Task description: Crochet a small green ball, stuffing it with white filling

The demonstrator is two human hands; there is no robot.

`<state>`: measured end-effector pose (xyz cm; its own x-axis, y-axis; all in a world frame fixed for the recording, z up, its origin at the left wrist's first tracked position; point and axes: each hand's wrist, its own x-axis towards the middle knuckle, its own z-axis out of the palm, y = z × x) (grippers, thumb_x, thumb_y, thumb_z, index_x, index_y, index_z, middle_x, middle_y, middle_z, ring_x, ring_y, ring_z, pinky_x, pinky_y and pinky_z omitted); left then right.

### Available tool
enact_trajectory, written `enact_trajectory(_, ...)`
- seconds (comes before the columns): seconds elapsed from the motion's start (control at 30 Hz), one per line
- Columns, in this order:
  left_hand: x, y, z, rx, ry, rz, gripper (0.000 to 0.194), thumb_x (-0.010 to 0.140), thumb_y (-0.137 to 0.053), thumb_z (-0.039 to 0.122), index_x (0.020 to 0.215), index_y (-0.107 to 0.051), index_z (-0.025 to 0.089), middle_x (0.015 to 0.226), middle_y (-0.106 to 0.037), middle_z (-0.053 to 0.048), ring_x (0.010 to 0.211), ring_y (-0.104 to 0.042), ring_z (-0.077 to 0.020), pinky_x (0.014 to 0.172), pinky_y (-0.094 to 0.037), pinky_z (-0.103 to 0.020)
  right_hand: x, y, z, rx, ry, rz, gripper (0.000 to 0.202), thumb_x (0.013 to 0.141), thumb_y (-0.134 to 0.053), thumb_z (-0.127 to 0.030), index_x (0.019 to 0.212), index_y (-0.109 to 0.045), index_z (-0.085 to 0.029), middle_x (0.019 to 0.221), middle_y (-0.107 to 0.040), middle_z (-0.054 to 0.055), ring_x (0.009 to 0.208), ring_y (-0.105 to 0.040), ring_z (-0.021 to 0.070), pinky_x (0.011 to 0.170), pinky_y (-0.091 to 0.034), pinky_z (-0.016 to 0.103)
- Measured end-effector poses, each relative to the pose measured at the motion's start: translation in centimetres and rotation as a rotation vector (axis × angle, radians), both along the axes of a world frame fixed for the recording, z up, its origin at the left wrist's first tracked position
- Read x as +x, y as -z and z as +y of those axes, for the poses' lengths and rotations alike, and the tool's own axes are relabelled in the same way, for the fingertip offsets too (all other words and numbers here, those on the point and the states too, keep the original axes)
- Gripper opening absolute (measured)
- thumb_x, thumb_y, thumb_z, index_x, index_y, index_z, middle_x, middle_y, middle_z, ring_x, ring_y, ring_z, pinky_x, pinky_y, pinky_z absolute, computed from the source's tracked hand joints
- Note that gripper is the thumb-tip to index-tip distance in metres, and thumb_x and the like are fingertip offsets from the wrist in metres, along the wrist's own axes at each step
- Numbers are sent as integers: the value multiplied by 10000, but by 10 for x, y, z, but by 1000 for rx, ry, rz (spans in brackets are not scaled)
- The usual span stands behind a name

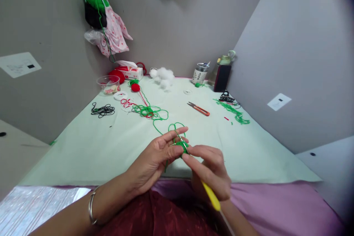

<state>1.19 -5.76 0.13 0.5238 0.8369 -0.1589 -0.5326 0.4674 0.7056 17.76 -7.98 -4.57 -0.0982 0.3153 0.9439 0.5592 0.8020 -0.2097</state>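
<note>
Between thumb and fingers, my left hand (159,155) pinches a small green crochet piece (181,145), its index finger stretched out with green yarn (177,128) running over it. My right hand (212,167) is closed around a crochet hook (211,195) with a yellow handle. The hook's metal shaft lies across the green piece, its tip pointing up and left near my left index finger. Both hands meet just above the table's front edge. Loops of the yarn trail from the piece toward a green tangle (149,111) on the table.
Thread snips (199,108) lie beyond my hands. Cut green strands (233,111) and a black hair claw (226,97) are at right; black cord (103,110) and a red yarn ball (135,87) at left. White stuffing (165,77), a tissue box (132,72) and a pen tin (200,73) stand behind.
</note>
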Motion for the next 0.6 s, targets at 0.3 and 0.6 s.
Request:
enact_trajectory(0.3,-6,0,10,133,-27,126,648,703,-936,202,1312,-723,247,990,-673,-2,906,-620,-135,861,-451,-270,2,-13,6,-397,-393,440,299,999,-626,-120,1147,-790,-321,974,-791,44,886,-720,208,705,-599,365)
enact_trajectory(0.6,-20,6,16,364,-27,325,646,760,-892,232,1373,-693,266,1023,-611,-12,929,-571,-143,851,-439,-281,16,-15,4,-584,-480,517,198,1008,-637,-178,1043,-807,-275,901,-780,23,759,-703,152,722,-575,311)
